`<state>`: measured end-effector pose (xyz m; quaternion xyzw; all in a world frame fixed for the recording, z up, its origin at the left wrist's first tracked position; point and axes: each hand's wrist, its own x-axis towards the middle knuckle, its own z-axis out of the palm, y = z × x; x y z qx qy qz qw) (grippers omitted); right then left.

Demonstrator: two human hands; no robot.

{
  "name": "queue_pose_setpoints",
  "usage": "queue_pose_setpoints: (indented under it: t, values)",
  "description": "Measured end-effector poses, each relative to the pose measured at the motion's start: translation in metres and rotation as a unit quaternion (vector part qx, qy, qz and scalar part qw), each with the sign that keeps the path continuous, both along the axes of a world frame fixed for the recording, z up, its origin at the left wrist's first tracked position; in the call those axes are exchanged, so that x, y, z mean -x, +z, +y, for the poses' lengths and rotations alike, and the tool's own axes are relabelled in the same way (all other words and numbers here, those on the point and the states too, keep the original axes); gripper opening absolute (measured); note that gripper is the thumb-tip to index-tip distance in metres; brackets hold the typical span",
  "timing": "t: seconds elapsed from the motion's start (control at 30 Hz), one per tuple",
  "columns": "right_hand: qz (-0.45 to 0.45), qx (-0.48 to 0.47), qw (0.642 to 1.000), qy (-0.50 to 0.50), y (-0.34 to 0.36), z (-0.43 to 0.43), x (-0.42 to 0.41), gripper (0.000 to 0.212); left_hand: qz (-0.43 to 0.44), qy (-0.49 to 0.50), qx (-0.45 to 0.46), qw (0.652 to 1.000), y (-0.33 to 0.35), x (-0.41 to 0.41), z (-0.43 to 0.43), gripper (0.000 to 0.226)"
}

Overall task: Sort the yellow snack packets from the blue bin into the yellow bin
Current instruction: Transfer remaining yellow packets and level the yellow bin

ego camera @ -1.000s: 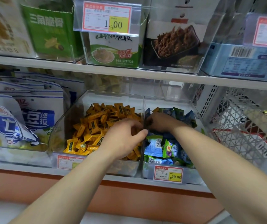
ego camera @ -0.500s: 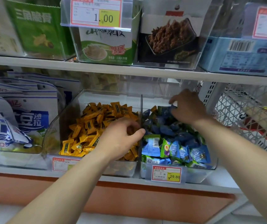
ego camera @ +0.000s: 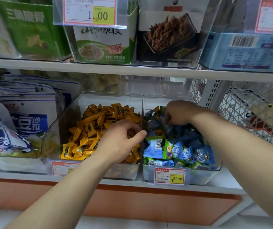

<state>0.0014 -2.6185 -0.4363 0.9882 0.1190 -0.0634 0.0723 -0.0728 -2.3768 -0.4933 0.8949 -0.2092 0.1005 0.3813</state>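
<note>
Two clear bins stand side by side on the lower shelf. The yellow bin [ego camera: 76, 123] on the left is piled with yellow snack packets [ego camera: 89, 129]. The blue bin [ego camera: 218, 167] on the right holds blue and green packets [ego camera: 178, 151], and a yellow packet [ego camera: 156, 109] shows at its back left. My left hand [ego camera: 117, 142] lies on the yellow pile with curled fingers, its thumb at the divider; what it holds is hidden. My right hand [ego camera: 178, 113] is at the back of the blue bin, its fingers curled down around a packet beside that yellow one.
An upper shelf edge [ego camera: 132, 70] with boxed snacks runs close above the bins. Large white and blue bags [ego camera: 25, 123] fill the bin on the left. A white wire basket [ego camera: 254, 116] stands to the right. A price tag [ego camera: 169, 176] hangs on the blue bin's front.
My right hand moved from the divider to the back right of the blue bin, then back left with its fingers dug into the packets. My left hand stayed on the yellow pile.
</note>
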Motion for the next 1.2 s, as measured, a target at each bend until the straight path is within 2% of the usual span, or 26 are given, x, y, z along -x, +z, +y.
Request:
queue_pose_setpoints:
  t: [0.07,0.17,0.27,0.33,0.43,0.5,0.53,0.6,0.67,0.73,0.83,0.87,0.9,0.97,1.0,1.03,1.1,1.17,1.2]
  values:
    - [-0.040,-0.049,0.997,0.039,-0.002,0.009,-0.003,0.013,0.000,0.004,0.000,1.000,0.000,0.000,-0.001,0.026]
    - [0.068,-0.179,0.977,0.095,-0.009,0.027,0.004,0.034,-0.001,0.007,0.006,1.000,0.000,-0.001,-0.002,0.022]
    - [0.127,-0.108,0.979,0.115,-0.024,0.028,-0.001,0.040,-0.001,0.009,0.003,1.000,0.000,0.000,-0.001,0.023]
    - [0.126,-0.087,0.983,0.104,-0.031,0.024,-0.007,0.029,-0.002,0.007,0.002,1.000,0.000,0.000,-0.001,0.025]
    - [0.107,-0.139,0.982,0.069,-0.031,0.019,-0.009,0.017,0.000,0.004,0.000,1.000,0.003,0.001,0.000,0.023]
    - [0.021,-0.213,0.976,0.049,-0.023,0.013,-0.005,0.024,0.021,0.005,0.018,1.000,0.004,0.001,0.000,0.019]
    - [-0.032,-0.271,0.961,0.039,-0.017,0.010,-0.001,0.024,0.030,0.008,0.036,0.999,0.005,0.002,-0.001,0.019]
    - [-0.083,-0.430,0.899,0.006,-0.002,0.008,0.013,0.026,0.016,0.029,0.079,0.996,0.009,0.004,-0.006,0.031]
    - [-0.041,-0.564,0.824,0.004,0.008,0.014,0.030,0.031,-0.008,0.044,0.151,0.988,0.017,0.006,-0.013,0.045]
    - [-0.004,-0.607,0.792,0.063,0.010,0.028,0.044,0.023,0.000,0.037,0.229,0.973,0.025,0.006,-0.022,0.042]
    - [0.057,-0.682,0.725,0.074,0.012,0.038,0.052,0.012,-0.031,0.085,0.247,0.965,0.031,0.000,-0.021,0.029]
    - [0.045,-0.682,0.729,0.044,0.013,0.036,0.051,0.010,-0.037,0.111,0.237,0.964,0.033,-0.002,-0.014,0.031]
    - [0.009,-0.641,0.767,0.018,0.012,0.032,0.048,0.010,-0.045,0.141,0.203,0.968,0.033,-0.006,-0.005,0.037]
    - [-0.018,-0.457,0.889,0.013,0.005,0.023,0.041,0.012,-0.066,0.212,0.040,0.974,0.030,-0.013,0.012,0.054]
    - [0.016,-0.355,0.934,0.029,-0.001,0.020,0.039,0.017,-0.073,0.236,-0.027,0.969,0.030,-0.013,0.017,0.059]
    - [0.064,-0.266,0.961,0.048,-0.008,0.018,0.037,0.022,-0.087,0.236,-0.044,0.967,0.031,-0.012,0.017,0.057]
    - [0.120,-0.143,0.981,0.056,-0.016,0.013,0.034,0.028,-0.123,0.175,-0.004,0.977,0.036,-0.004,0.007,0.039]
    - [0.114,-0.073,0.990,0.042,-0.014,0.008,0.033,0.028,-0.167,0.131,-0.048,0.976,0.036,0.005,-0.006,0.022]
    - [0.096,-0.048,0.994,0.032,-0.012,0.004,0.031,0.025,-0.168,0.112,-0.076,0.976,0.034,0.009,-0.011,0.021]
